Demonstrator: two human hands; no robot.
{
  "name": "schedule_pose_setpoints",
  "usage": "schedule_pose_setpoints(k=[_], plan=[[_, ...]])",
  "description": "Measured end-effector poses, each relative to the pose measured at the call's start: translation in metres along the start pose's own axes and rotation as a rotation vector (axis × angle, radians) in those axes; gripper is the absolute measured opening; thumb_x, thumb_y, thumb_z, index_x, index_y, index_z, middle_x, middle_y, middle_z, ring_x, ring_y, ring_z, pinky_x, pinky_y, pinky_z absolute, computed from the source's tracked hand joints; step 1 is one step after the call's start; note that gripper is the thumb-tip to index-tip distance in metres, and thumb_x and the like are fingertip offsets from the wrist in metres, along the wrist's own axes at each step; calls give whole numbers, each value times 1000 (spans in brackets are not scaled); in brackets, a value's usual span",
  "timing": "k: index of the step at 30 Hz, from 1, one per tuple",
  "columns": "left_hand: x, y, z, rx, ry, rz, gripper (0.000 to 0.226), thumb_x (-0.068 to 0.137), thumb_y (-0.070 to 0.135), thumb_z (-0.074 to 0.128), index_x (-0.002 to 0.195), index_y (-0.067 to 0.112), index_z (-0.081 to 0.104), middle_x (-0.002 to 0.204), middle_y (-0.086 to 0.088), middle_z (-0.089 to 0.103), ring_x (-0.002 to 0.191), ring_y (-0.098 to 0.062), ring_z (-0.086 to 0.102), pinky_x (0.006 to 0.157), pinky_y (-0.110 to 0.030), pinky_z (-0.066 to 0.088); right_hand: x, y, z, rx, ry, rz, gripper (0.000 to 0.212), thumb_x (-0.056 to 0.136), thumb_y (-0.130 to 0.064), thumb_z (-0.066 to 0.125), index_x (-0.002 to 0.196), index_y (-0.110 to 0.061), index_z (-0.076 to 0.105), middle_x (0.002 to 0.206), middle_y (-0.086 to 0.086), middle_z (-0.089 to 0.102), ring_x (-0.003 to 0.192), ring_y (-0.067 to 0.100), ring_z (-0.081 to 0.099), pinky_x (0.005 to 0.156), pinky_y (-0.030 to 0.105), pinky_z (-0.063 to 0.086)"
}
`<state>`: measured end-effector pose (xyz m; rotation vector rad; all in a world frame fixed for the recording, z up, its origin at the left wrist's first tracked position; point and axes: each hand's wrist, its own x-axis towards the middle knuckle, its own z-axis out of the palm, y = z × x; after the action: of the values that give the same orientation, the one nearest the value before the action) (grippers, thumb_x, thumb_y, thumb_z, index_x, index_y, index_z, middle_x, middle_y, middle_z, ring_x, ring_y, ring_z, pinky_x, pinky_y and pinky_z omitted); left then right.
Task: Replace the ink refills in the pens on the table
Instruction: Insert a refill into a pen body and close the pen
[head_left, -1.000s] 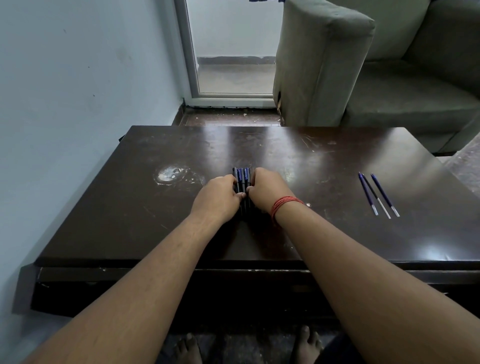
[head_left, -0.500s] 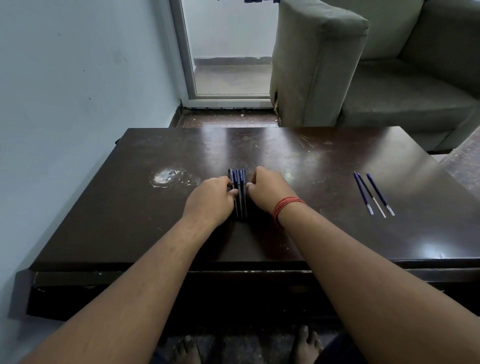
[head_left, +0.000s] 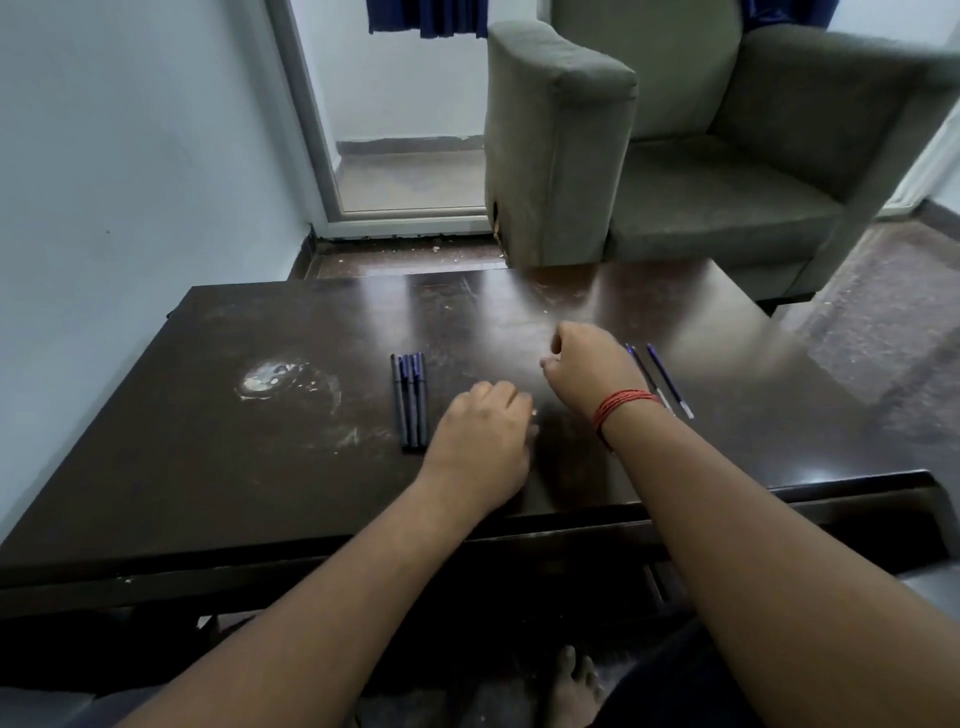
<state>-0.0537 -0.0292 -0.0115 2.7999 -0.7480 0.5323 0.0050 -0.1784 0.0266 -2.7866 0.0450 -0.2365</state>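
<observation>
Three dark blue pens (head_left: 410, 400) lie side by side, lengthwise, on the dark wooden table (head_left: 234, 457). My left hand (head_left: 480, 441) rests knuckles up just right of the pens, fingers curled, holding nothing that I can see. My right hand (head_left: 589, 371), with a red thread at the wrist, hovers further right with fingers curled. Thin blue ink refills (head_left: 667, 379) lie on the table right behind that hand, partly hidden by the wrist.
A whitish round stain (head_left: 270, 379) marks the table left of the pens. A grey armchair (head_left: 675, 156) stands beyond the far edge. A pale wall runs along the left, with a doorway behind. My bare foot (head_left: 574, 691) shows under the table.
Both hands have let go of the bundled pens and moved right. The pens now lie uncovered in a neat row. The right hand has moved toward the refills.
</observation>
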Motion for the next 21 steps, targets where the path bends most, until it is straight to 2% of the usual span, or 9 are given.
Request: schedule_pose_setpoints(k=[6,9,13,17,21], plan=[[29,59,34,-94,-84,45,31,87,27,58,112,8,62,109,-10,63,102,-31,58,95,-43,48,2,91,-32,-6,49,273,35,88,-29,58,110,-2,61,115,21,60,107,41,58,90,41,48],[46,78,49,-113,-114,42,35,91,26,58,120,8,60,124,-9,60,115,-31,53,106,-43,41,3,113,-36,-1,-8,365,40,88,-32,59,112,-1,59,118,23,60,110,40,57,90,38,47],[62,90,65,-134,-163,5,41,94,27,55,130,9,55,137,-7,55,127,-31,47,114,-43,32,2,114,-30,14,-117,368,36,87,-31,63,107,-1,61,116,23,61,108,39,59,84,36,48],[71,94,71,-148,-204,-38,43,96,29,50,137,15,53,148,0,48,136,-30,40,117,-47,26,2,112,-25,5,-165,367,37,85,-29,68,110,-3,63,117,22,62,108,38,61,85,35,49],[70,95,68,-178,-243,-52,44,100,29,44,143,19,49,155,4,41,143,-29,31,121,-50,18,3,105,-22,10,-180,327,25,90,-18,62,107,0,63,114,22,64,107,36,62,79,31,47]])
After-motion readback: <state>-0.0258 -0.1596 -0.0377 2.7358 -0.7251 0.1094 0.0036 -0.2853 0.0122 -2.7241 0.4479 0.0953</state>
